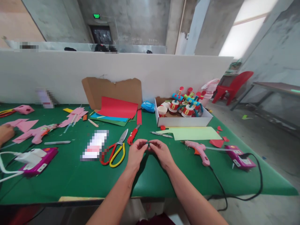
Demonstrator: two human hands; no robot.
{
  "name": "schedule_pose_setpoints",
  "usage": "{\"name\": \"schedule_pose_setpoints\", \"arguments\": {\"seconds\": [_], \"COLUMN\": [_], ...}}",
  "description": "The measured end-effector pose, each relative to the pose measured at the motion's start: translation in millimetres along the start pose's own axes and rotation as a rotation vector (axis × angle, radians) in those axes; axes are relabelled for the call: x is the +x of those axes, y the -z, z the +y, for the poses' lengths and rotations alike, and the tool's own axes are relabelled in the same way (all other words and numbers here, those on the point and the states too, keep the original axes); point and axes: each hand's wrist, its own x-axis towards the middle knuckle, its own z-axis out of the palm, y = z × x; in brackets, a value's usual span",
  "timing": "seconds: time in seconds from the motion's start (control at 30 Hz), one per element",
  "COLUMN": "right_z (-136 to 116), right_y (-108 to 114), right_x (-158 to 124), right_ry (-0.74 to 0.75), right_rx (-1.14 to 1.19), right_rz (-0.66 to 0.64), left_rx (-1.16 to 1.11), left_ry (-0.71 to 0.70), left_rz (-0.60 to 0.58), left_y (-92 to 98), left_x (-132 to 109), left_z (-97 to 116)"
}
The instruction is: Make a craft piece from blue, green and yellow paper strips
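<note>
My left hand (136, 152) and my right hand (161, 151) meet above the green table (70, 178), fingertips pinched together on a tiny dark piece (147, 143) that I cannot make out. Both hands are closed in a pinch. Yellow-handled scissors (117, 150) lie just left of my left hand, with a red utility knife (132, 134) beyond them. A pink glue gun (199, 150) lies to the right of my right hand.
A white box (185, 120) of cup-and-pipe-cleaner figures stands at back right, a light green sheet (194, 133) before it. Coloured paper (116, 111) leans on cardboard. Power strips sit at left (37, 161) and right (240, 159). Another person's hand (5, 132) shows at far left.
</note>
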Motion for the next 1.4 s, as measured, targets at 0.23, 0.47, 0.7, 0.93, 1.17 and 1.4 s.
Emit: {"name": "schedule_pose_setpoints", "arguments": {"seconds": [0.23, 0.47, 0.7, 0.93, 1.17, 1.4], "right_z": [-3.9, -5.9, -3.6, -0.9, -2.9, -1.5], "right_y": [3.2, 1.0, 1.1, 3.8, 5.3, 6.8], "right_x": [-0.4, -1.3, -0.2, 0.8, 0.6, 1.8], "right_ry": [0.036, -0.055, -0.14, -0.054, -0.027, 0.026], "right_rx": [-0.029, 0.148, 0.168, 0.142, 0.124, 0.094], "right_rz": [0.051, 0.05, 0.024, 0.045, 0.071, 0.074], "left_rx": [-0.241, -0.252, -0.133, 0.057, 0.091, 0.067], "left_ry": [0.097, 0.089, 0.025, -0.069, -0.107, -0.104], "left_rz": [0.055, 0.06, 0.042, 0.024, 0.09, 0.094], "left_y": [1.3, 0.7, 0.2, 0.0, 2.9, 2.5], "left_x": [0.3, 0.3, -1.1, -2.1, -2.2, -1.7], "left_z": [1.8, 0.7, 1.7, 4.1, 4.6, 4.1]}}
